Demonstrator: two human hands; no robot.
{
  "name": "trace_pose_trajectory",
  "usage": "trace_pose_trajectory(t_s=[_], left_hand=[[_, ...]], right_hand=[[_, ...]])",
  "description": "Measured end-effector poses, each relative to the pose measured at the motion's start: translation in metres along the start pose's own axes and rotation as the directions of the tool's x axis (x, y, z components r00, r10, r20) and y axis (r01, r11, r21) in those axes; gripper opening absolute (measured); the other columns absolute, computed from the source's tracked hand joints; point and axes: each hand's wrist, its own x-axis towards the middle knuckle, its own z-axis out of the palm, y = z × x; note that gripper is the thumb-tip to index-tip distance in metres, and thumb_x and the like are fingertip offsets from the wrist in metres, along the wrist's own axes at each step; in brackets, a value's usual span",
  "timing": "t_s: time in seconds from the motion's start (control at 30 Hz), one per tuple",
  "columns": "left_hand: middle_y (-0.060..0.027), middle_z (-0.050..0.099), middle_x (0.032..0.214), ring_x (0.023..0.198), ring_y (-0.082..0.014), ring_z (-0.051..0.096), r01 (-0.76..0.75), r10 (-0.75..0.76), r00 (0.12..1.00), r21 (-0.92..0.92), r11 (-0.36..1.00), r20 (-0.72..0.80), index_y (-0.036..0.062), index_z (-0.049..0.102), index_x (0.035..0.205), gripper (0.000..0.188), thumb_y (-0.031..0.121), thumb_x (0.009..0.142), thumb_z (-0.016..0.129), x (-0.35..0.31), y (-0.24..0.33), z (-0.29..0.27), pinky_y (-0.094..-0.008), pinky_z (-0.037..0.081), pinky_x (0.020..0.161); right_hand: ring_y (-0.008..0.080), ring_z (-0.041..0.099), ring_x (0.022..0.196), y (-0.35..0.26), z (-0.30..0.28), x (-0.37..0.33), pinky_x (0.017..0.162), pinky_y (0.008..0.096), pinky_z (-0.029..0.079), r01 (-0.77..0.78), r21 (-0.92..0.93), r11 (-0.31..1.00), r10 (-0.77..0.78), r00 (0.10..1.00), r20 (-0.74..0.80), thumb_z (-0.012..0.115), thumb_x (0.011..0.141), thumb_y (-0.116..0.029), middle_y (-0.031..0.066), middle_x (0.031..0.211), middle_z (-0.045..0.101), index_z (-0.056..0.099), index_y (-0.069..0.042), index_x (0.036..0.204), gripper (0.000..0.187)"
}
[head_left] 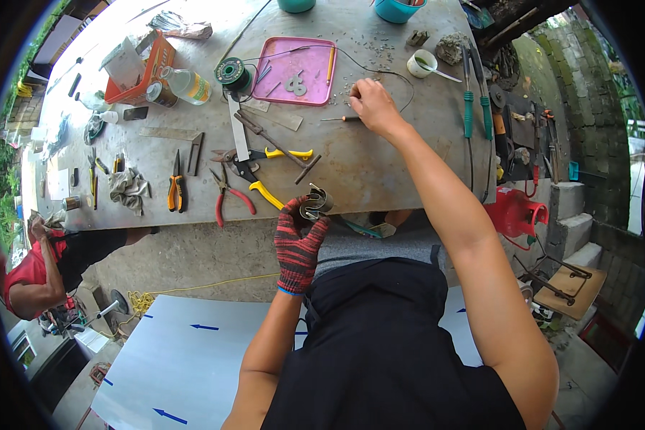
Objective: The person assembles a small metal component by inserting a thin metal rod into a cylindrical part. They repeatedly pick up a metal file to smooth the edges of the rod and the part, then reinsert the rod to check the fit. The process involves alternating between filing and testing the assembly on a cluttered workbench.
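My left hand (301, 240), in a red and black striped glove, grips a small curled metal piece (317, 203) at the table's near edge. My right hand (374, 102) is bare and stretched far over the table. Its fingers are bent together and point down beside many small grey bits (377, 54) scattered there. Whether something is between those fingertips is hidden. Just left of that hand lies a thin tool with a dark and orange handle (349, 118). A pink tray (315, 54) with washers (295, 85), rods and a pencil stands farther left.
Yellow-handled snips (245, 168), red-handled pliers (226, 193), orange pliers (176, 190) and a wire spool (231, 74) lie on the metal table (380, 165). A white cup (422, 64) and green-handled tools (469, 115) are at right. Another person (39, 276) is at far left.
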Motion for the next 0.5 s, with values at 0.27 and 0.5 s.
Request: trace_pose_trajectory(t_s=[0.27, 0.5], left_hand=[[-0.0031, 0.064, 0.119, 0.103, -0.0113, 0.060, -0.053, 0.052, 0.998, 0.022, 0.998, 0.030, 0.0058, 0.055, 0.138, 0.051, 0.006, 0.092, 0.077, -0.004, -0.003, 0.008, -0.0269, 0.052, 0.090], [-0.0024, 0.064, 0.119, 0.102, -0.0103, 0.060, 0.004, -0.004, 1.000, -0.022, 1.000, 0.012, 0.0058, 0.055, 0.138, 0.051, 0.007, 0.092, 0.077, -0.006, -0.002, 0.009, -0.0263, 0.051, 0.089]], right_hand=[[0.0357, 0.063, 0.106, 0.018, -0.023, -0.017, 0.094, 0.0453, 0.050, -0.113, 0.049, 0.992, 0.113, 0.994, -0.003, 0.066, 0.093, -0.018, 0.0160, 0.107, 0.069, 0.066, -0.002, 0.097, 0.017], [0.0355, 0.064, 0.107, 0.003, -0.016, -0.004, 0.094, 0.0462, 0.051, -0.192, 0.060, 0.980, 0.186, 0.978, 0.095, 0.068, 0.088, -0.009, 0.0157, 0.106, 0.071, 0.066, -0.001, 0.095, 0.011]])
